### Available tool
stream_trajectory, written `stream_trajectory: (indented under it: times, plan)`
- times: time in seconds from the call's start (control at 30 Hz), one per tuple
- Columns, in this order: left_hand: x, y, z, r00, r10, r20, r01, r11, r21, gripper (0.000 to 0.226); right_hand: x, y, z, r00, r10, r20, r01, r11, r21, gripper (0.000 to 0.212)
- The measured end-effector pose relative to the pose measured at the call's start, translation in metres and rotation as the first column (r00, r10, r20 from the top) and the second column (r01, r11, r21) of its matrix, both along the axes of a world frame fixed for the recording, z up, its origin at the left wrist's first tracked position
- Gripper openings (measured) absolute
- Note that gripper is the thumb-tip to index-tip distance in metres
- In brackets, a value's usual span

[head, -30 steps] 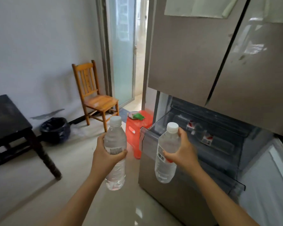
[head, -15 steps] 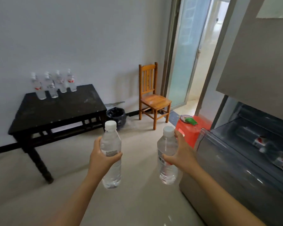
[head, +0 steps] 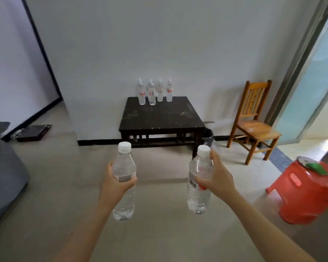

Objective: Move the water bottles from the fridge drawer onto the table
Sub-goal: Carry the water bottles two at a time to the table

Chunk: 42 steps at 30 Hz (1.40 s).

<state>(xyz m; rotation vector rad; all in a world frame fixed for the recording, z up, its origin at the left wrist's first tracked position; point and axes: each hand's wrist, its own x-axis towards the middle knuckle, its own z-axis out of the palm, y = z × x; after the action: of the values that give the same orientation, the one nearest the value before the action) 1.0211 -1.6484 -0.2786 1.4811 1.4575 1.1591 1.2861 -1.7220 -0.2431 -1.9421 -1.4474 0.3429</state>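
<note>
My left hand [head: 115, 183] grips a clear water bottle [head: 124, 197] with a white cap, held upright over the floor. My right hand [head: 217, 179] grips a second water bottle [head: 198, 191] with a red and white label, also upright. Straight ahead stands a dark wooden table [head: 162, 118] against the white wall. Several water bottles [head: 154, 91] stand in a cluster at its far edge. The fridge drawer is out of view.
A wooden chair [head: 253, 121] stands right of the table, with a black bin [head: 208, 136] between them. A red plastic stool [head: 307, 190] sits on the floor at right. A grey sofa [head: 2, 178] edge is at left. Open floor lies between me and the table.
My view has swung left from the fridge until the table is straight ahead. Both hands still hold their bottles in front of me.
</note>
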Motion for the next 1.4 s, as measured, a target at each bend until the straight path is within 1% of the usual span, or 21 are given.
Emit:
stream_trajectory:
  times: [0.07,0.13,0.23,0.37,0.5,0.57,0.63,0.7,0.77,0.87,0.9,0.97,1.03,1.07,1.13,1.3,1.4]
  plan:
    - [-0.031,0.011,-0.004,0.999,0.054,0.003,-0.053,0.998,-0.013,0.062,-0.032,0.025,-0.002,0.998,0.062,-0.011,-0.063,0.998,-0.009,0.086]
    - [-0.059,0.025,-0.006,0.994,0.112,0.011,-0.111,0.994,-0.021,0.063,-0.060,0.053,-0.003,0.992,0.124,-0.023,-0.124,0.992,-0.012,0.085]
    - [-0.088,0.049,-0.009,0.988,0.156,0.015,-0.156,0.987,-0.025,0.069,-0.090,0.095,-0.006,0.979,0.200,-0.033,-0.201,0.979,-0.019,0.087]
    - [-0.117,0.099,-0.013,0.982,0.186,-0.010,-0.186,0.982,-0.013,0.069,-0.122,0.164,-0.007,0.960,0.272,-0.059,-0.274,0.961,-0.030,0.086]
    - [-0.145,0.160,-0.014,0.968,0.252,0.000,-0.252,0.968,0.004,0.073,-0.150,0.235,-0.001,0.948,0.304,-0.089,-0.309,0.950,-0.039,0.070]
    - [-0.156,0.188,-0.009,0.957,0.289,-0.007,-0.289,0.957,0.014,0.081,-0.163,0.270,0.003,0.945,0.316,-0.091,-0.321,0.945,-0.058,0.063]
    - [-0.169,0.220,-0.003,0.941,0.337,0.002,-0.337,0.941,0.031,0.088,-0.178,0.311,0.008,0.935,0.346,-0.076,-0.351,0.934,-0.061,0.068]
    - [-0.182,0.245,-0.001,0.927,0.375,0.025,-0.376,0.926,0.041,0.090,-0.192,0.344,0.011,0.924,0.371,-0.090,-0.376,0.925,-0.048,0.073]
    - [-0.196,0.264,-0.005,0.918,0.394,0.045,-0.395,0.918,0.031,0.089,-0.207,0.371,0.009,0.915,0.393,-0.097,-0.398,0.916,-0.049,0.071]
    - [-0.223,0.300,-0.014,0.905,0.422,0.047,-0.423,0.906,0.015,0.089,-0.233,0.417,0.003,0.896,0.434,-0.090,-0.441,0.895,-0.069,0.060]
    - [-0.237,0.317,-0.018,0.898,0.437,0.050,-0.437,0.899,0.000,0.085,-0.246,0.439,-0.001,0.890,0.446,-0.097,-0.454,0.887,-0.082,0.059]
    - [-0.256,0.343,-0.023,0.889,0.456,0.052,-0.456,0.890,0.000,0.074,-0.264,0.467,-0.005,0.879,0.467,-0.101,-0.476,0.874,-0.098,0.065]
    - [-0.284,0.380,-0.032,0.883,0.466,0.060,-0.467,0.884,0.007,0.057,-0.290,0.507,-0.014,0.879,0.467,-0.093,-0.475,0.874,-0.104,0.071]
    - [-0.298,0.400,-0.033,0.884,0.462,0.072,-0.464,0.886,0.012,0.052,-0.303,0.528,-0.018,0.882,0.460,-0.097,-0.469,0.878,-0.098,0.074]
    - [-0.325,0.440,-0.033,0.885,0.459,0.071,-0.462,0.887,0.019,0.053,-0.329,0.566,-0.023,0.889,0.448,-0.100,-0.456,0.885,-0.091,0.080]
    - [-0.402,0.555,-0.019,0.904,0.423,0.062,-0.425,0.904,0.039,0.067,-0.395,0.666,-0.020,0.922,0.372,-0.106,-0.381,0.921,-0.084,0.085]
    - [-0.429,0.618,-0.010,0.924,0.381,0.046,-0.383,0.922,0.052,0.069,-0.417,0.712,-0.014,0.942,0.321,-0.096,-0.329,0.941,-0.076,0.089]
